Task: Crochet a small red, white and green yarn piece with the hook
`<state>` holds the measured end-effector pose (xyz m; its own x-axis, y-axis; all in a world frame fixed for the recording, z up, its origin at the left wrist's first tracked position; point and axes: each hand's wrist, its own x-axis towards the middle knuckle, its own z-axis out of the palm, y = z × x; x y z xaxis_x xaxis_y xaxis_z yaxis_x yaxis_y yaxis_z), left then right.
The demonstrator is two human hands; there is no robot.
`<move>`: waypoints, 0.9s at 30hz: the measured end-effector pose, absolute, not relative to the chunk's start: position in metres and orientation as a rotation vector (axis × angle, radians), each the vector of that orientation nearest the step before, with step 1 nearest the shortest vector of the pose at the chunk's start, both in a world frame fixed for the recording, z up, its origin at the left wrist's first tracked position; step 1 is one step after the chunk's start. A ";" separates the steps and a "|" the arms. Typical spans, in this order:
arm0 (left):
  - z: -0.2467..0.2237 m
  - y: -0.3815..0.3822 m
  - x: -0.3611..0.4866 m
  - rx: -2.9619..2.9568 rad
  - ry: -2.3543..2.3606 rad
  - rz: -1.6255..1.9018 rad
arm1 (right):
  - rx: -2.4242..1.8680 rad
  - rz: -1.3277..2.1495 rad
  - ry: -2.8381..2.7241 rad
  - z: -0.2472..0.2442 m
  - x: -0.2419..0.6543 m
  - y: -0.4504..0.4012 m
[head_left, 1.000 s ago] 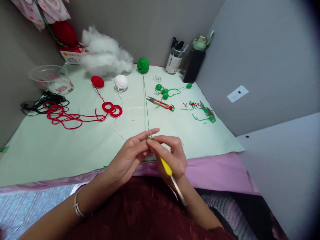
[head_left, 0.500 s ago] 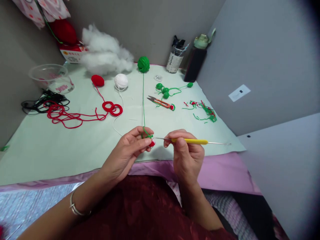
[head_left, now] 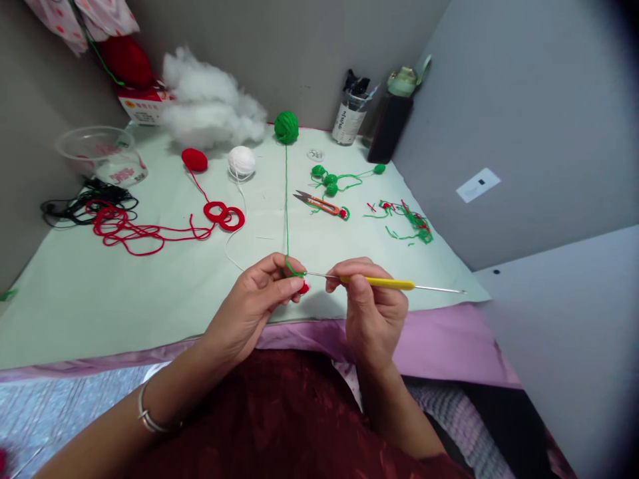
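Red crochetwork [head_left: 304, 288] sits partly hidden in the left hand [head_left: 254, 294].

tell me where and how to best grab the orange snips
The snips are probably best pinched by the orange handle, from the right and near side: they lie flat, dark blades pointing left and away. Avoid the small red, white and green piece at the handle's end. The right hand holds the yellow-handled hook.

The desk [head_left: 150, 299] carries a green ball [head_left: 286, 128] near its far edge, a bottle [head_left: 390, 128] at its far-right corner.
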<state>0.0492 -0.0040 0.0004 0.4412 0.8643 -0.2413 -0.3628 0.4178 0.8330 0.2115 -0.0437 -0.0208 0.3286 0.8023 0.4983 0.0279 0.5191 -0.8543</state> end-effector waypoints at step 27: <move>-0.002 -0.008 0.052 0.815 0.692 0.878 | -0.934 0.467 -1.352 -0.022 0.206 -0.049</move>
